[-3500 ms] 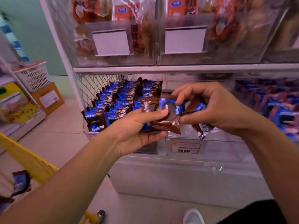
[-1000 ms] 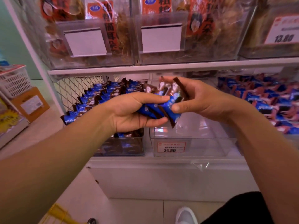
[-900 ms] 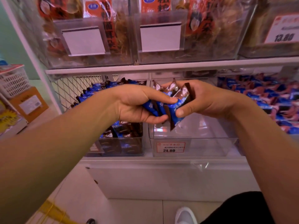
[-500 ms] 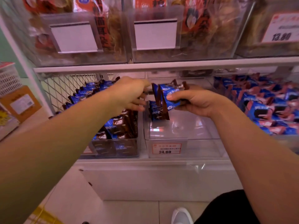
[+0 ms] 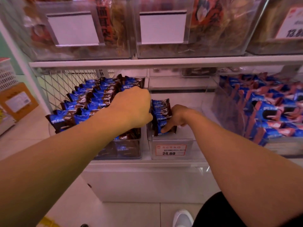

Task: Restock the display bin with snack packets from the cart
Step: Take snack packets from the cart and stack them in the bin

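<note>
- A right hand (image 5: 177, 117) sets a small stack of blue-and-brown snack packets (image 5: 161, 117) against the left wall of the clear display bin (image 5: 172, 141), its fingers curled onto the lowest packet.
- The left hand (image 5: 132, 106), just left of the stack, steadies it from the side; its fingers are hidden, so its grip cannot be told.
- Beyond and right of the right hand, the bin appears mostly bare, so most restocking seemingly remains.
- Left of the left hand, the neighbouring bin (image 5: 127, 149) sits full.

A shop: snack-filled display bins (image 5: 173, 141) with price tag (image 5: 171, 150).
</note>
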Motion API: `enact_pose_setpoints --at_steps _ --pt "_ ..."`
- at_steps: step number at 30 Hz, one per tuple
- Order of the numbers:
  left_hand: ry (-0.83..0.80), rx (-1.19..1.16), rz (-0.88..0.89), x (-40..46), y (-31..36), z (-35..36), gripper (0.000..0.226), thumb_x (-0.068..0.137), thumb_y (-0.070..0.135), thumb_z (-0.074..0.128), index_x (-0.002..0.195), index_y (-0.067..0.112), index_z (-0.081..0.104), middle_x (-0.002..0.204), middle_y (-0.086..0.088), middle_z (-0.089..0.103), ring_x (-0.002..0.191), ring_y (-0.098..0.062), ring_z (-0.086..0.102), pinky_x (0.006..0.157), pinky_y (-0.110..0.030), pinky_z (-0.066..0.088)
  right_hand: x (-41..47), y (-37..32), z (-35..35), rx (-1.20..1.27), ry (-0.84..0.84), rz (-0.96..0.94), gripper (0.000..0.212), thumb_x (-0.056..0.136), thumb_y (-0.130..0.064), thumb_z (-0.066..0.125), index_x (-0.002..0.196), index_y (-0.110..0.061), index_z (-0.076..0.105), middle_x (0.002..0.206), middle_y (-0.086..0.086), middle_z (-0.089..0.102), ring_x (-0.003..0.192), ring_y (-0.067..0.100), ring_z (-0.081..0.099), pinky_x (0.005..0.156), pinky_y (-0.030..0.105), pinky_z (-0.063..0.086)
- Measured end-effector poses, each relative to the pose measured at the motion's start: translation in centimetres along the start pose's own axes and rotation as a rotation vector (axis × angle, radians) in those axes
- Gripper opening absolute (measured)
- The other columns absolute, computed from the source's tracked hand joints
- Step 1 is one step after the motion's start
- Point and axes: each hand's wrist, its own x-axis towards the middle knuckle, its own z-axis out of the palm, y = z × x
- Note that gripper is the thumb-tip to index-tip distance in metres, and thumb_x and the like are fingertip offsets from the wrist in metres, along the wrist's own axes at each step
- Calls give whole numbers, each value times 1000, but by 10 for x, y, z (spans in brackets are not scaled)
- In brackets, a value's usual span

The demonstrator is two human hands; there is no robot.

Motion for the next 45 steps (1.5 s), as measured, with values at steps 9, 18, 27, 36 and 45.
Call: enact_pose_setpoints --at_steps 9,18,27,36,45 --pt "16 -40 64 -8 -6 -6 28 90 40 68 73 19 59 74 1 58 73 -23 60 68 -39 53 -5 -18 5 25 17 16 68 57 -31 98 111 -14 61 99 4 67 86 22 71 68 35 64" --pt "50 -238 65 -169 -150 -64 16 88 39 67 85 23 70 60 13 57 54 5 53 52 -7 33 -75 -73 -4 -433 704 -470 59 70 -86 60 59 -29 52 55 -6 48 52 19 55 56 37 54" --pt "-421 114 -783 -367 -342 -21 20 91 29 59 88 13 71 93 -8 69 81 -25 59 73 -33 50 -195 -400 250 -527 -47 -1431 46 70 -64 71 101 -30 69 74 -14 57 79 10 66 51 23 40" --pt "-342 15 -812 -399 -367 -16 28 93 39 58 72 20 61 76 3 58 71 -17 57 61 -32 45 -117 -455 460 -300 -308 -375 105 89 -62 60 156 -8 1 158 27 9 141 50 26 112 53 36" --pt "-332 -70 -778 -398 -365 -11 29 96 42 56 71 28 55 76 7 58 70 -9 55 55 -25 36 -96 -444 479 -24 -184 -314 98 69 -35 88 139 -18 21 137 15 33 112 38 55 82 42 54"
